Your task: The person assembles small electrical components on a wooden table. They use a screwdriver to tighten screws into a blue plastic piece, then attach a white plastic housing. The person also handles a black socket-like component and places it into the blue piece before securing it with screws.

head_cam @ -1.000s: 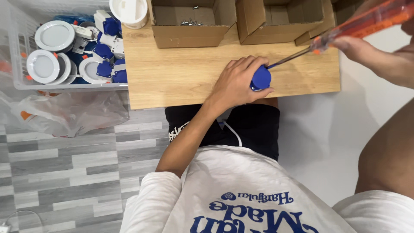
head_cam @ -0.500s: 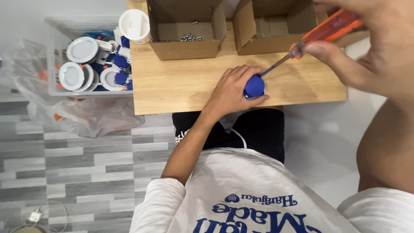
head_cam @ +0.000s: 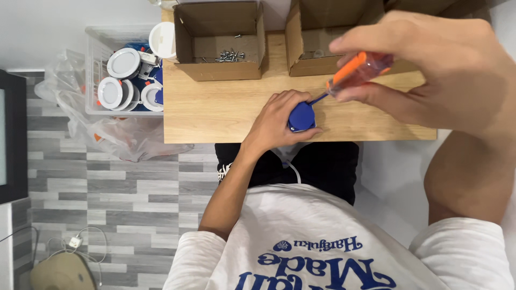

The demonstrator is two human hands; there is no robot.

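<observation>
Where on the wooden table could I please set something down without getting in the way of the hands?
The wooden table is bare left of the left hand, in front of the cardboard box of screws. A thinner strip lies bare along the near edge at right. It is crowded around the blue part, where the right hand works the screwdriver.
</observation>
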